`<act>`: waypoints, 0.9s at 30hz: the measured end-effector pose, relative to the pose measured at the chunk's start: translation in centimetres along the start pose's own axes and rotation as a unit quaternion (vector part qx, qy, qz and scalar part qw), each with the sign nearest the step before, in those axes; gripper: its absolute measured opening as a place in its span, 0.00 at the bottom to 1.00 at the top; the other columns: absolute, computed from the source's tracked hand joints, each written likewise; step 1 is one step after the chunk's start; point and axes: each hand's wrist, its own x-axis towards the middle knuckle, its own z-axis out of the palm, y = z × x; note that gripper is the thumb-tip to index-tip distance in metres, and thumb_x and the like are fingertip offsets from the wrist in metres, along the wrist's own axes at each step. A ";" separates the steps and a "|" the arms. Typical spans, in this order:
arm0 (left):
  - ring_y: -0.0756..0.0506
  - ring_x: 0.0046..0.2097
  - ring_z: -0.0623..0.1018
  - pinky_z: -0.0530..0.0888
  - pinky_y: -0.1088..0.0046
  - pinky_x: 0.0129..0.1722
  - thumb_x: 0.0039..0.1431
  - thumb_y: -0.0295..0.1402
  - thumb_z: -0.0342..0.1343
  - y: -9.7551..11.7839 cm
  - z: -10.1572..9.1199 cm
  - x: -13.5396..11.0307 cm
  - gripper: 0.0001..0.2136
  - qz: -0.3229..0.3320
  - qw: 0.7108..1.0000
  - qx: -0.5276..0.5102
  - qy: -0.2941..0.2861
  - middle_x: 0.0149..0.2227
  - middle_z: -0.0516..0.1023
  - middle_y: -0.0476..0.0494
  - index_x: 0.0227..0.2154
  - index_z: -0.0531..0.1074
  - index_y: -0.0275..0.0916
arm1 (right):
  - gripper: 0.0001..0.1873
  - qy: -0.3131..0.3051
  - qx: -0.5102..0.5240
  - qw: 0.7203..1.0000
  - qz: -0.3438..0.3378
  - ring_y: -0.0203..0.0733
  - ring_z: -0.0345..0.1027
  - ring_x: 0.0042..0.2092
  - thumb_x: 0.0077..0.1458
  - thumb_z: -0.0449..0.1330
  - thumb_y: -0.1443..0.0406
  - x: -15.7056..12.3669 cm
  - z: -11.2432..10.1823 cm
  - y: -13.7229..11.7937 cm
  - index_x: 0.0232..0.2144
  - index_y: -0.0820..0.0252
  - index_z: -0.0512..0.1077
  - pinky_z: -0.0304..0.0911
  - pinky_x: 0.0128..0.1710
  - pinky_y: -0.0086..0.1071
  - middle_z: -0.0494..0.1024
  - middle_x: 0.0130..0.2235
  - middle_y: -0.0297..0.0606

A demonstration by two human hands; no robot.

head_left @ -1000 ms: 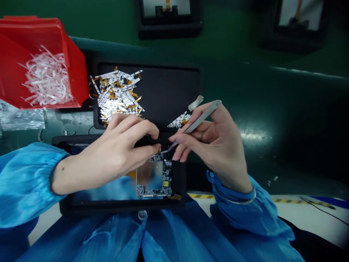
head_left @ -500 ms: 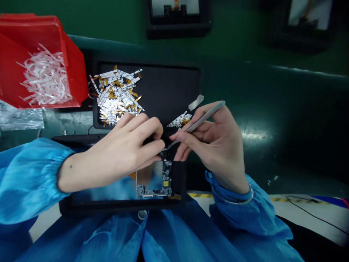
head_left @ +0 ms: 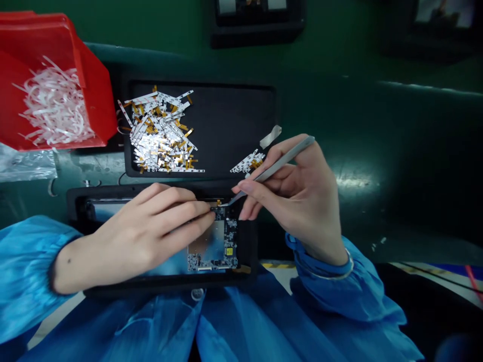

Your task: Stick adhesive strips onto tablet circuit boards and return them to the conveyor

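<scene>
Shifted left and flatter now, my left hand [head_left: 141, 234] lies fingers together, perhaps steadying the orange tab [head_left: 219, 202]; whether it pinches, I can't tell. My right hand [head_left: 302, 186] pinches tweezers [head_left: 283, 162], likely for precision, tips by the tab atop the circuit board [head_left: 211, 244].

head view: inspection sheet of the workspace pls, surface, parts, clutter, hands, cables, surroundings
Surface: dark green bench, glossy with reflections
Job's things: circuit board in a black frame; pile of strips and smaller strip cluster in a black tray
Clutter: red bin of white slivers; clear plastic near it
Hands: left hand has fingertips by the board's upper edge, grip unclear; right hand holds tweezers, tip near that edge
Cables: dark cable at lower right
Surroundings: two black units along the top; striped floor tape
</scene>
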 end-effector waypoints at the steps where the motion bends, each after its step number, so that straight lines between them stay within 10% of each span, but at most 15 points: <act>1: 0.38 0.55 0.73 0.70 0.60 0.49 0.71 0.25 0.48 0.1 0.2 -0.1 0.14 -0.001 1.000 0.004 0.001 0.54 0.78 0.37 0.57 0.68 0.28 | 0.18 -0.001 -0.005 1.000 -0.001 0.37 0.78 0.24 0.58 0.65 0.71 0.0 0.0 0.0 0.37 0.51 0.58 0.73 0.18 0.25 0.78 0.28 0.23; 27: 0.42 0.58 0.74 0.69 0.61 0.47 0.74 0.25 0.45 0.5 0.2 -0.3 0.17 -0.029 0.999 0.039 -0.014 0.53 0.81 0.43 0.62 0.64 0.33 | 0.18 -0.003 0.000 1.000 -0.009 0.35 0.75 0.21 0.56 0.66 0.71 0.2 -0.1 0.0 0.35 0.51 0.59 0.72 0.18 0.27 0.78 0.29 0.23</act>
